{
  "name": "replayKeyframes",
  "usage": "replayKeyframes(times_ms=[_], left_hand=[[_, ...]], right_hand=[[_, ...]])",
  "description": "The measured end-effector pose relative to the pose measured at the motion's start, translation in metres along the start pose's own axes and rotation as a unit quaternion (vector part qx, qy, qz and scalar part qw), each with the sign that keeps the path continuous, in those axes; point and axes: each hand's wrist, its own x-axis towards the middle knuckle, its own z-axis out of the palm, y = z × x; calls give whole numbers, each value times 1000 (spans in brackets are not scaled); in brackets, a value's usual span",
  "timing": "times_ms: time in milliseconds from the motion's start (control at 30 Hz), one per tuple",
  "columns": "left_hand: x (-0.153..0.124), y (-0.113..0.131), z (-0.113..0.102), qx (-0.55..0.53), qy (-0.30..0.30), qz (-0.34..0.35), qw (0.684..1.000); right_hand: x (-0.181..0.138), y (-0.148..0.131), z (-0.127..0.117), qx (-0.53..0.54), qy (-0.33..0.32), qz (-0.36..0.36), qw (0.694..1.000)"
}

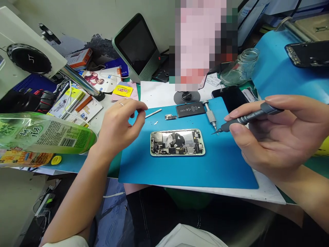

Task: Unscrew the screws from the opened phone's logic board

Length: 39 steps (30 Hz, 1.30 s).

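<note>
An opened phone [177, 142] lies flat on a blue mat [221, 164], its boards and parts showing. My right hand [277, 137] holds a grey precision screwdriver [246, 119], tip pointing left just above the phone's upper right corner. My left hand [120, 127] hovers over the mat's left edge, a ring on one finger, thumb and forefinger pinched together; what they hold, if anything, is too small to see. Behind the phone lie a black battery [190, 109], a small metal part [170, 117], a white stick [153, 113] and a second screwdriver [210, 116].
A green plastic bottle [43, 135] lies at the left. A dark-screened device [137, 48], a glass jar [240, 67], booklets and boxes crowd the back. Another blue mat [277, 72] with a phone screen [308, 53] sits at the right. A microscope arm [77, 79] reaches in from the left.
</note>
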Motion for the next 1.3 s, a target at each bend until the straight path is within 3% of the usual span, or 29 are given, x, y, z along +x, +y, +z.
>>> replayKeyframes(times_ms=[167, 367, 533, 633, 767, 933, 1133, 1300], left_hand=[[4, 22, 12, -65, 11, 56, 996], [23, 57, 47, -60, -96, 155, 981], [23, 72, 65, -51, -95, 144, 984], [16, 80, 69, -83, -75, 131, 985], [8, 91, 72, -157, -48, 101, 981], [4, 92, 73, -183, -85, 76, 977], [-3, 86, 74, -218, -48, 40, 974], [-7, 86, 81, -244, -1, 32, 969]], right_hand=[[0, 1, 3, 37, 21, 68, 997], [4, 8, 4, 160, 30, 225, 961], [6, 14, 1, 226, 22, 306, 925], [5, 11, 1, 255, -4, 295, 921], [4, 5, 0, 247, -45, 240, 938], [3, 5, -1, 223, -48, 196, 954], [1, 6, 1, 182, 0, 247, 952], [2, 7, -1, 169, -20, 275, 946]])
